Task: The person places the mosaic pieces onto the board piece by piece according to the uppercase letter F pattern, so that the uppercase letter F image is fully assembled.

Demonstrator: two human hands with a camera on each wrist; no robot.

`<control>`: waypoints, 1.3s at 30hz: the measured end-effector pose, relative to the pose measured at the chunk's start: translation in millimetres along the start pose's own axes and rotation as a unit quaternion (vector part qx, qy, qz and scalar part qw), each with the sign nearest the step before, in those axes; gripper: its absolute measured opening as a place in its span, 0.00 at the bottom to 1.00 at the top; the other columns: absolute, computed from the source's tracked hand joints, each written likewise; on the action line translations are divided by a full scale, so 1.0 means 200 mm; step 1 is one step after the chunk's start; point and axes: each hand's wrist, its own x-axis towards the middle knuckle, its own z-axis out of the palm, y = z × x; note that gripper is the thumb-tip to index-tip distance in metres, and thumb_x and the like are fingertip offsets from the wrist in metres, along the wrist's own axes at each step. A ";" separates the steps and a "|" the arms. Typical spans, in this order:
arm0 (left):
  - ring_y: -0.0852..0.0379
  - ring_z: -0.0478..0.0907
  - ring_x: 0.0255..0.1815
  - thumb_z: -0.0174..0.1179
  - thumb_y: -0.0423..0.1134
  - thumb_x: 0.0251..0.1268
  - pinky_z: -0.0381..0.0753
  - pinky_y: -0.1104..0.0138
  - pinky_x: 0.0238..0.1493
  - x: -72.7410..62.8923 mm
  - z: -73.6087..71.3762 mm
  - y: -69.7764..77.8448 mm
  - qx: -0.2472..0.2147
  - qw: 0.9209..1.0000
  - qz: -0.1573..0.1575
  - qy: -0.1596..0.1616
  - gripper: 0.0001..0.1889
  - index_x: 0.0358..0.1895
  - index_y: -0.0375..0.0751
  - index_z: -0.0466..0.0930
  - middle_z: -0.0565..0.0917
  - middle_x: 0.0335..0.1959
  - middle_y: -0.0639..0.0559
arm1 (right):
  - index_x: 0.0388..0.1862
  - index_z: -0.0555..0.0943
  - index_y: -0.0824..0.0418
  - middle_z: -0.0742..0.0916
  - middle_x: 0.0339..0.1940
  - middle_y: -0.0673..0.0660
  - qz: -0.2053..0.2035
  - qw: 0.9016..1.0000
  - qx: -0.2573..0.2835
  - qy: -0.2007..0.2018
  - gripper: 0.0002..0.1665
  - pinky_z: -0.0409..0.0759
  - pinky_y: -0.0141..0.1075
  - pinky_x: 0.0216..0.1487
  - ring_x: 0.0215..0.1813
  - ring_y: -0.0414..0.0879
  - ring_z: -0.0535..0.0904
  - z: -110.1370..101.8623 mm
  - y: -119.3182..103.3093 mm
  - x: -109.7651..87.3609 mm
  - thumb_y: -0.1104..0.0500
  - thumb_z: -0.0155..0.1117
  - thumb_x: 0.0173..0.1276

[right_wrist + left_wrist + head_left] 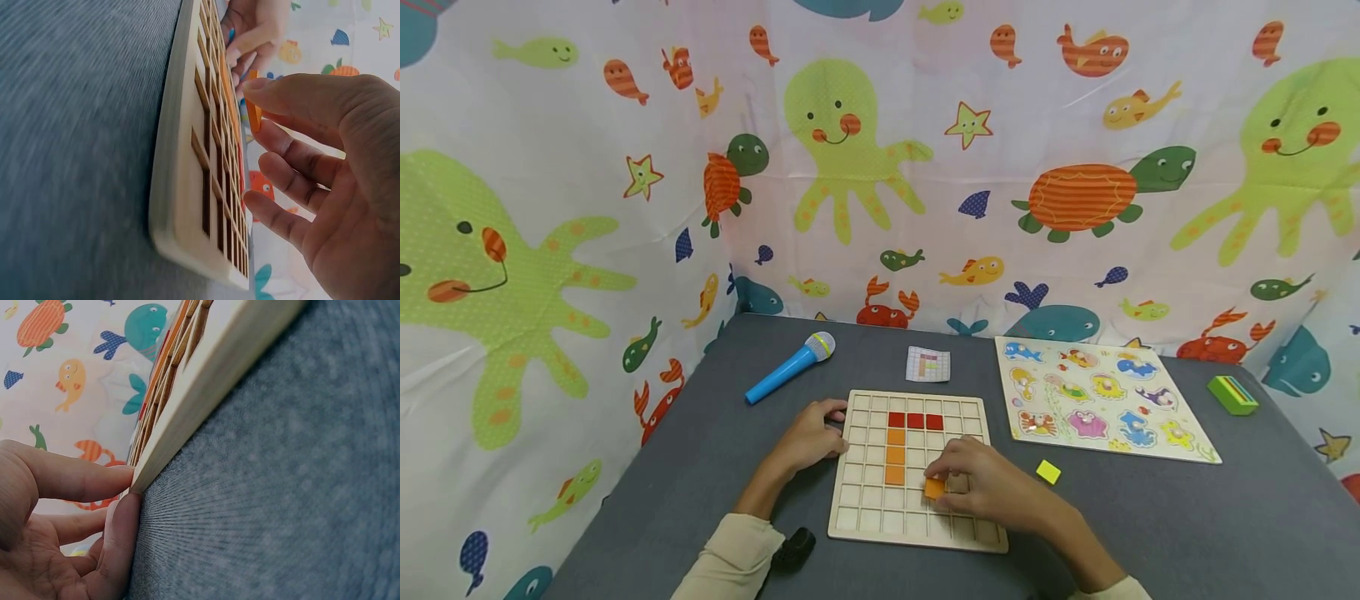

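Observation:
A light wooden grid board (865, 521) lies on the table. In its cells sit red square tiles (915, 422) in a row and orange square tiles (895, 455) in a column below. At the board's left edge, my left hand (807, 433) grips the rim between thumb and finger; the left wrist view shows their tips right at that edge (181, 422). My right hand (981, 483) pinches another orange tile (254, 109) between thumb and index finger, close over the right part of the grid. Its other fingers are bent loosely.
Right of the board lies a yellow tile (1048, 472), near a sea-animal puzzle board (1112, 400). A small pattern card (928, 364) is behind the grid, a blue toy microphone (790, 368) at the back left. A green box (1232, 395) stands at the far right.

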 end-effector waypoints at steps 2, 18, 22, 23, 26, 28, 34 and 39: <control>0.54 0.81 0.38 0.67 0.23 0.52 0.82 0.62 0.36 0.00 0.00 0.00 0.001 1.000 0.000 -0.001 0.37 0.73 0.33 0.75 0.77 0.56 0.40 | 0.52 0.90 0.48 0.84 0.46 0.37 -0.003 1.000 -0.003 -0.003 0.14 0.78 0.39 0.57 0.53 0.39 0.75 0.01 -0.01 0.02 0.48 0.76 0.69; 0.54 0.81 0.38 0.66 0.24 0.52 0.81 0.64 0.35 0.02 0.00 -0.01 0.013 1.000 -0.006 0.006 0.37 0.72 0.35 0.76 0.77 0.56 0.41 | 0.51 0.91 0.51 0.85 0.45 0.41 -0.024 0.999 -0.028 -0.024 0.13 0.78 0.36 0.53 0.48 0.39 0.75 0.09 -0.11 0.15 0.53 0.76 0.69; 0.55 0.82 0.38 0.67 0.24 0.52 0.82 0.63 0.36 0.02 0.00 0.00 0.013 1.000 -0.006 0.005 0.37 0.72 0.35 0.76 0.78 0.56 0.41 | 0.52 0.92 0.51 0.86 0.47 0.41 -0.023 0.999 -0.034 -0.029 0.14 0.80 0.37 0.57 0.51 0.38 0.75 0.11 -0.12 0.17 0.52 0.77 0.69; 0.55 0.82 0.38 0.67 0.24 0.52 0.82 0.64 0.36 0.02 0.00 0.00 0.012 1.000 -0.008 0.005 0.37 0.72 0.35 0.76 0.78 0.56 0.41 | 0.52 0.92 0.51 0.86 0.48 0.41 -0.022 0.999 -0.034 -0.029 0.14 0.80 0.38 0.58 0.51 0.37 0.76 0.11 -0.13 0.18 0.52 0.77 0.69; 0.55 0.83 0.38 0.67 0.24 0.52 0.83 0.63 0.36 0.02 0.00 0.00 0.011 1.000 -0.006 0.002 0.38 0.73 0.35 0.76 0.78 0.56 0.41 | 0.52 0.92 0.51 0.86 0.49 0.41 -0.020 0.999 -0.036 -0.030 0.14 0.80 0.39 0.60 0.53 0.37 0.76 0.12 -0.13 0.18 0.52 0.77 0.68; 0.55 0.83 0.38 0.67 0.24 0.52 0.83 0.63 0.36 0.02 0.00 0.00 0.011 1.000 -0.005 0.001 0.38 0.73 0.34 0.75 0.78 0.56 0.40 | 0.52 0.92 0.51 0.86 0.49 0.41 -0.018 0.999 -0.037 -0.030 0.14 0.80 0.39 0.60 0.53 0.38 0.76 0.12 -0.14 0.18 0.53 0.78 0.68; 0.55 0.82 0.38 0.67 0.24 0.52 0.83 0.64 0.36 0.02 0.01 0.00 0.009 1.000 -0.012 0.004 0.37 0.72 0.35 0.76 0.78 0.56 0.41 | 0.52 0.92 0.50 0.86 0.49 0.40 -0.015 0.999 -0.035 -0.033 0.15 0.80 0.39 0.60 0.54 0.37 0.75 0.12 -0.14 0.19 0.53 0.78 0.67; 0.55 0.82 0.38 0.67 0.23 0.52 0.84 0.64 0.36 0.01 0.00 0.00 0.010 1.000 -0.008 0.003 0.37 0.72 0.34 0.75 0.78 0.56 0.41 | 0.50 0.92 0.51 0.87 0.48 0.41 -0.023 0.998 -0.041 -0.037 0.14 0.79 0.39 0.60 0.53 0.37 0.75 0.13 -0.14 0.19 0.53 0.78 0.67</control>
